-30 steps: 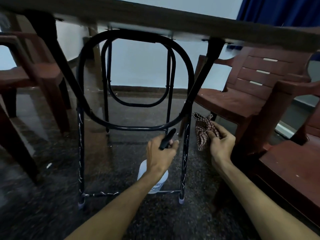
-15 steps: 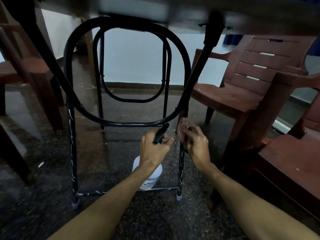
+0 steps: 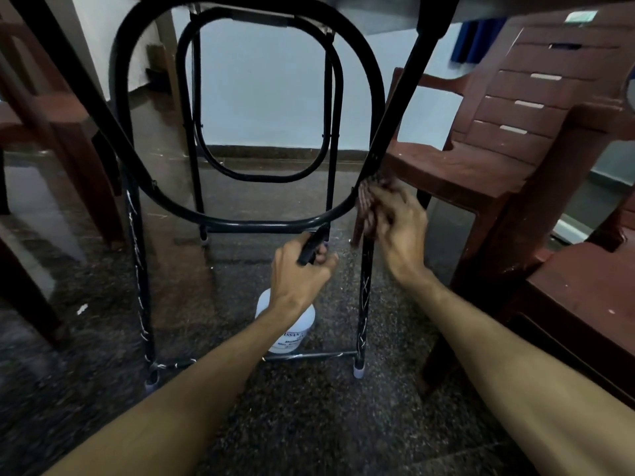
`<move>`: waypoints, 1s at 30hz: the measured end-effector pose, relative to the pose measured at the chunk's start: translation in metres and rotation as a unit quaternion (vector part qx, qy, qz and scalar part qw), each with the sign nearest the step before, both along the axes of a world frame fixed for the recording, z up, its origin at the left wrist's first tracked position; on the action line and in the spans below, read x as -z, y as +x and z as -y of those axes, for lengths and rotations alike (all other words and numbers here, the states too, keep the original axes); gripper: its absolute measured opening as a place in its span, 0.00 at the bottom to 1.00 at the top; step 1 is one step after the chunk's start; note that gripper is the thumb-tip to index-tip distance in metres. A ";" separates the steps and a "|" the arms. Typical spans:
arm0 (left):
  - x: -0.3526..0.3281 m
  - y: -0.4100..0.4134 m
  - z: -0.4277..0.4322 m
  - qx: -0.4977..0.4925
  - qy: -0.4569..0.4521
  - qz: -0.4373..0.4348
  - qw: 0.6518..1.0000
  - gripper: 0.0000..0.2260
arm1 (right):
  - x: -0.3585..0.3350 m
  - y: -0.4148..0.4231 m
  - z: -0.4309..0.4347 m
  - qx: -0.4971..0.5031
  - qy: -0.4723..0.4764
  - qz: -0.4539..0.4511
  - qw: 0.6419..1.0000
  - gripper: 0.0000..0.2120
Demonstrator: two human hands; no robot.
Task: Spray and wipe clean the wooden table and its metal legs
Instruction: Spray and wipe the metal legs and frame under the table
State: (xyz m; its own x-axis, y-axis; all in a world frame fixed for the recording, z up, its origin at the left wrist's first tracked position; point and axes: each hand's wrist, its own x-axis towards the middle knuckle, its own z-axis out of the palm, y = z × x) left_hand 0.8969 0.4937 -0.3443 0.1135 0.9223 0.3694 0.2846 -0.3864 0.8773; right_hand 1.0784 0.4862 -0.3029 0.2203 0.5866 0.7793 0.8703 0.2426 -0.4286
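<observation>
Clutching a bunched cloth against the table's near leg, the right hand should wrap it fully and slide downward, I'd say, while the left hand grips the spray bottle just beside it.

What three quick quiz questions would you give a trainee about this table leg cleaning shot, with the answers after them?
1. Multiple choice: what does the left hand grip? A) the spray bottle B) a sponge C) a brush
2. True or false: the right hand holds the cloth against the metal leg.
3. Short answer: what piece of furniture stands just to the right of that leg?

Key: 1 A. 2 True. 3 A brown chair.
</observation>
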 end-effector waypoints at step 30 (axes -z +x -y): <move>0.116 0.023 0.039 0.029 -0.108 -0.074 0.991 0.13 | 0.094 0.066 0.057 0.065 -0.062 -0.144 0.986 0.17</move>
State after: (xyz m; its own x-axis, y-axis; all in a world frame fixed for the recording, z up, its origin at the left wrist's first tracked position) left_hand 0.9202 0.4546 -0.4599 0.2070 0.9683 0.1396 0.3988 -0.2138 0.8918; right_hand 1.1442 0.4292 -0.3973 0.5008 0.6262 0.5975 0.7287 0.0675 -0.6815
